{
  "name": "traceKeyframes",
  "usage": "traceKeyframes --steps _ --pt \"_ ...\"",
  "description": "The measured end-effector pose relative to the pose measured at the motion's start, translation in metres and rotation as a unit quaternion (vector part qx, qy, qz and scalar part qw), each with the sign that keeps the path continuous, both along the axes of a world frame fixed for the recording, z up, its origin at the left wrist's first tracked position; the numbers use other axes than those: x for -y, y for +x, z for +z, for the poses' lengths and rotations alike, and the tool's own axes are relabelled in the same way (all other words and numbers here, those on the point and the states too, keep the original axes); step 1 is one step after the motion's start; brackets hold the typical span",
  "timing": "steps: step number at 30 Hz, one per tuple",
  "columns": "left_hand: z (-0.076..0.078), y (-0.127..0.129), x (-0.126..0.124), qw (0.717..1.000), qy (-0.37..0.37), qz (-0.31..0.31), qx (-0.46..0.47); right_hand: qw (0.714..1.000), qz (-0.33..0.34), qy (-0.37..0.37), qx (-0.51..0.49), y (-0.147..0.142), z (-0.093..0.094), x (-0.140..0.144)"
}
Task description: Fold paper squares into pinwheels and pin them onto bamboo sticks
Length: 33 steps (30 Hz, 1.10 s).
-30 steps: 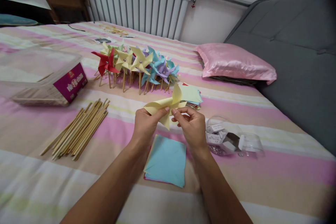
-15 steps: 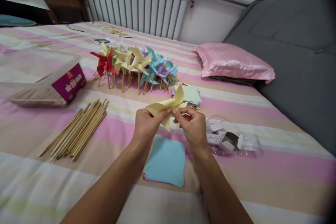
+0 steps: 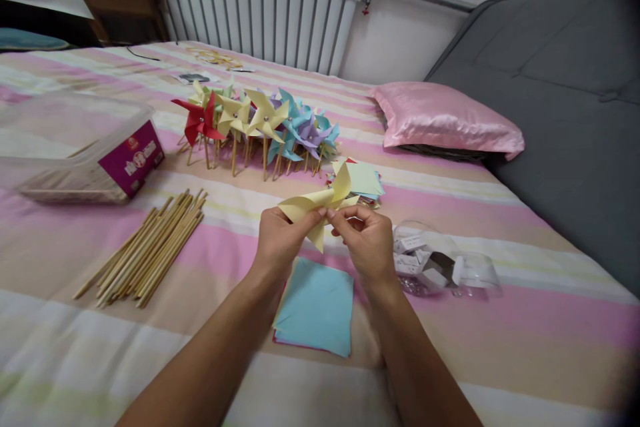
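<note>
Left hand [image 3: 278,240] and right hand [image 3: 367,238], fingers closed, pinch the centre of a folded pale-yellow paper pinwheel [image 3: 320,203] above a light-blue paper sheet [image 3: 317,305] on the striped bed [image 3: 525,320].

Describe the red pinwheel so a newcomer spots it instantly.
On the striped pink bedsheet, in front of the white radiator, stands a cluster of paper pinwheels on wooden sticks. The red paper pinwheel is at its left end, nearest the clear plastic box with the purple label; its neighbours are yellow, blue and purple.
</note>
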<state>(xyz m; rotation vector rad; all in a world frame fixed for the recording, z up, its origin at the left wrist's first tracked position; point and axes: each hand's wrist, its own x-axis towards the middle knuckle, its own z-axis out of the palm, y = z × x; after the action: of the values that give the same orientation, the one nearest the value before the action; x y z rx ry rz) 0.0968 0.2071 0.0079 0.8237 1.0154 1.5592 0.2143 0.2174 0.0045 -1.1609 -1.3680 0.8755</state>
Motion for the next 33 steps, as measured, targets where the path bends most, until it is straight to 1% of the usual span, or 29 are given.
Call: traceKeyframes --steps 4,7,10,13,17,20,26,29,31,33 --pt "0.0 -0.001 0.0 0.998 -0.023 -0.018 0.058 1.0 0.006 0.019 0.011 -0.002 0.001 0.003" --pt "0.001 -0.002 0.001 0.995 -0.04 -0.031 0.091 1.0 0.016 0.02 -0.007 -0.003 0.003 0.006" --pt "0.002 -0.003 0.0 0.992 -0.033 -0.029 0.121 0.997 0.014 0.015 -0.076 -0.006 0.004 0.008" --pt "0.002 -0.002 0.0 0.99 -0.032 -0.023 0.137 0.988 0.019 0.001 -0.153 -0.01 0.003 0.008" --pt "0.0 0.002 0.001 0.989 -0.035 -0.028 0.14 0.966 0.04 -0.062 -0.248 -0.017 0.002 0.006" --pt "-0.002 0.006 0.003 0.99 -0.029 -0.027 0.132 0.953 0.032 -0.089 -0.287 -0.019 0.002 0.007" --pt "-0.004 0.012 0.005 0.995 -0.029 -0.026 0.096 0.948 0.046 -0.101 -0.299 -0.016 0.001 0.006" --pt "-0.003 0.009 0.006 0.997 -0.021 -0.033 0.064 0.945 0.053 -0.116 -0.301 -0.011 0.001 0.003" --pt "-0.002 0.003 0.005 0.997 -0.032 -0.057 0.027 0.945 0.06 -0.132 -0.292 -0.006 0.002 -0.001" --pt "0.001 -0.006 0.004 0.994 -0.045 -0.098 -0.003 0.943 0.076 -0.158 -0.282 0.002 0.004 -0.004"
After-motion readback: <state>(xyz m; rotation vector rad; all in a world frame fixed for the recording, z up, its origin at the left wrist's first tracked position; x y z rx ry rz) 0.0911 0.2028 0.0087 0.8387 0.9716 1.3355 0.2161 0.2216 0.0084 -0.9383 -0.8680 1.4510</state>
